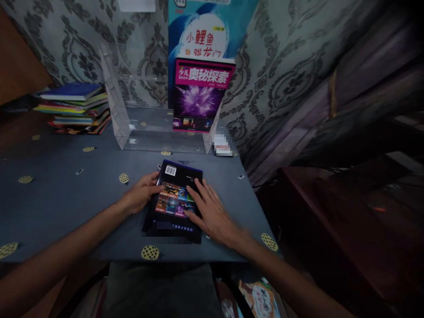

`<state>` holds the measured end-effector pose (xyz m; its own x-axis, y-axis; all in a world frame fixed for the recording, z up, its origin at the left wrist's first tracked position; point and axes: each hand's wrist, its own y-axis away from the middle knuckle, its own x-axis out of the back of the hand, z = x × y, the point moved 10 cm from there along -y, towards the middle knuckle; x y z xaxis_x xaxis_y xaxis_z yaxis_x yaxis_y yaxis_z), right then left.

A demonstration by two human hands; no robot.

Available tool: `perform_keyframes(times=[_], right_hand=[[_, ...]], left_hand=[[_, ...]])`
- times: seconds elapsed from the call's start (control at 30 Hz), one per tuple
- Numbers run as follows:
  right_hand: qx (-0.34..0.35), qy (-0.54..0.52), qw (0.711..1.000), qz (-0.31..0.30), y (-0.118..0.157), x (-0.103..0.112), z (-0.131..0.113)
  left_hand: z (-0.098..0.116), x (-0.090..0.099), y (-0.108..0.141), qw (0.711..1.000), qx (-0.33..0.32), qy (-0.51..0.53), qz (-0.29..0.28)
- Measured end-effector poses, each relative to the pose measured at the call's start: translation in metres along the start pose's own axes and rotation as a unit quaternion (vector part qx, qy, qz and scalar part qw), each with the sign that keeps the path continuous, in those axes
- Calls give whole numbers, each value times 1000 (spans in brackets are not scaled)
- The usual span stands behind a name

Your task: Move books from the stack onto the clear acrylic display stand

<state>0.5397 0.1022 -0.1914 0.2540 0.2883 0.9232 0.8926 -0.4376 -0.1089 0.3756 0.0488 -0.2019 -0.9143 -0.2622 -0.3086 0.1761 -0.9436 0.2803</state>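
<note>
Black side up, gripped the book (pixel 172 204) with left hand (pixel 140 193), spread right hand (pixel 209 212) open across it, seemingly for steadiness.

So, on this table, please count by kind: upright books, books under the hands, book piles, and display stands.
Upright pink book and teal book: 2
Black rectangular book: 1
Multicoloured book pile: 1
Clear plastic display stand: 1
Total: 5

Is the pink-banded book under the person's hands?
No, the pink-banded book stands in the clear rack, while the left hand and right hand touch a black book.
</note>
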Motion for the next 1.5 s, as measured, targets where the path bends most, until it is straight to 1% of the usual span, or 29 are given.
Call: perform_keyframes(times=[0.07,0.1,0.2,0.27,0.3,0.37,0.43,0.47,0.53,0.6,0.63,0.67,0.73,0.83,0.9,0.97,1.03,1.1,1.17,1.2,1.27,1.33,1.4,1.47,1.5], right_hand=[[-20,-25,999,14,-2,4,6],[-33,-43,998,31,-4,7,11],[-79,-110,983,120,-10,23,32],[-97,-178,963,178,-15,33,45],[-95,-224,951,191,-18,36,49],[-70,-325,924,189,-25,40,51],[-47,-385,901,193,-27,51,49],[-43,-382,899,210,-25,61,48],[-32,-312,912,265,-16,86,44],[21,-200,934,294,-9,106,27],[57,-147,943,293,-7,110,16],[91,-102,949,285,-7,109,6],[135,-40,957,252,-10,95,-6],[147,1,972,185,-19,59,-8],[151,18,979,134,-22,40,-9],[154,37,984,81,-22,31,-12],[150,60,987,23,-22,30,-15],[140,73,987,-30,-26,33,-20],[130,68,988,-55,-37,37,-29],[125,59,989,-51,-46,38,-34],[120,38,992,-22,-70,36,-45],[127,23,992,-4,-96,25,-56],[118,21,993,-14,-120,9,-59],[89,27,995,-25,-136,-3,-49],[74,29,997,-27,-140,-6,-41]], left_hand=[[9,-3,-3,1000,-17,-19,-5],[17,-5,-5,999,-35,-35,-9],[42,-15,-12,989,-101,-100,-31],[62,-25,-16,976,-154,-148,-48],[72,-31,-17,967,-180,-171,-54],[90,-42,-17,949,-227,-209,-68],[107,-50,-13,933,-265,-230,-79],[116,-52,-10,926,-283,-236,-79],[131,-50,-3,913,-317,-247,-65],[141,-43,5,897,-346,-270,-46],[143,-39,8,889,-355,-286,-42],[142,-33,10,881,-359,-303,-44],[129,-20,12,868,-353,-344,-54],[97,7,8,852,-320,-410,-58],[76,28,4,846,-297,-439,-53],[63,43,3,829,-293,-474,-39],[58,51,4,808,-300,-506,-27],[56,50,5,786,-306,-536,-23],[56,42,7,760,-312,-569,-18],[55,36,8,744,-316,-588,-11],[55,24,11,712,-326,-621,5],[52,15,13,689,-333,-643,14],[49,10,14,680,-336,-652,16],[48,11,14,679,-337,-652,20],[48,12,14,679,-338,-651,21]])
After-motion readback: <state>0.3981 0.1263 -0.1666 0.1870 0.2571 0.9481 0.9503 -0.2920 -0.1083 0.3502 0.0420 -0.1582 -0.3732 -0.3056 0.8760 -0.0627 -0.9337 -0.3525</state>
